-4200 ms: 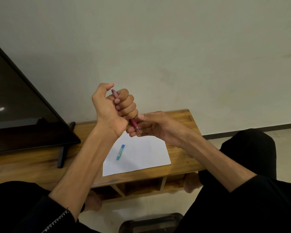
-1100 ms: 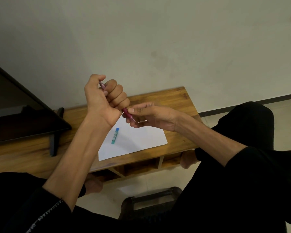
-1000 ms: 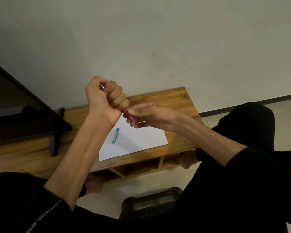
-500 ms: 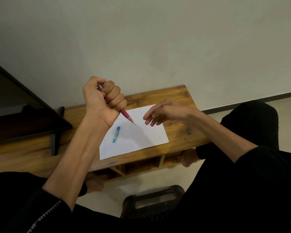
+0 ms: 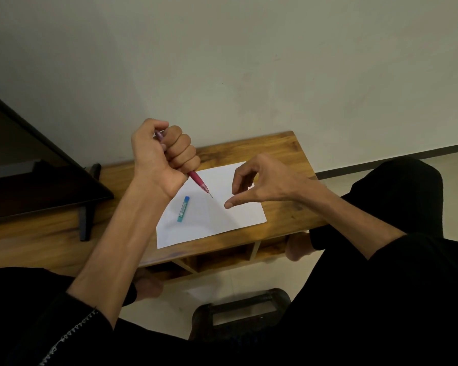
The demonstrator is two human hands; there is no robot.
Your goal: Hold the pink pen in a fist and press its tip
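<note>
Television: a dark television [image 5: 24,165] stands at the far left on the wooden table [image 5: 283,151], one black foot [image 5: 86,217] resting on the wood.
Left hand: the left hand [image 5: 159,157] is raised above the table, all fingers curled into a fist round the mechanical pencil [image 5: 197,182], thumb bent over the top end.
Pencil in the grip: most of the pink barrel is buried in the fist; a short purple end shows above by the thumb, and the lower barrel with its thin metal tip sticks out below the little finger.
Pencil direction: its long axis runs on a slant from upper left to lower right, tip down and toward the right hand, held in the air over the white paper [image 5: 238,215].
Lead case: a small blue lead case [image 5: 183,208] lies flat on the paper, just below the left wrist, its long axis close to upright in the view. Whether it is shut cannot be told.
Right hand: the right hand [image 5: 265,184] hovers over the right part of the paper, holding nothing; fingers loosely bent, thumb stretched out toward the pencil tip, near it but apart.
Table shelves: open compartments [image 5: 222,257] below the tabletop; their contents do not show.
Floor: a dark stool [image 5: 238,307] stands between the black-clad knees.
</note>
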